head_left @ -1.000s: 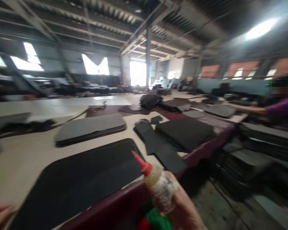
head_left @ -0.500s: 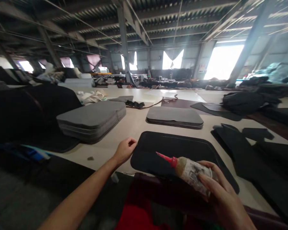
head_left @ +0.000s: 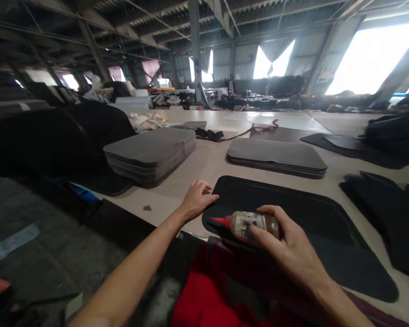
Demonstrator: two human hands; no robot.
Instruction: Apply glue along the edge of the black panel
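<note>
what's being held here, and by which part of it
Right hand: a brownish cylindrical bottle with a pointed red nozzle, held around its body. Left hand: open at the edge of the flat black panel, no grip visible.

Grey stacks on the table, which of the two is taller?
The left stack, nearer the pale cloth. Its side is much deeper; the right stack, just behind the black mat, is a thin pile.

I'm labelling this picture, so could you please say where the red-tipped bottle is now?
In the head view, just right of centre, the red-tipped bottle sits in the right hand, over the black panel, near the left hand.
</note>
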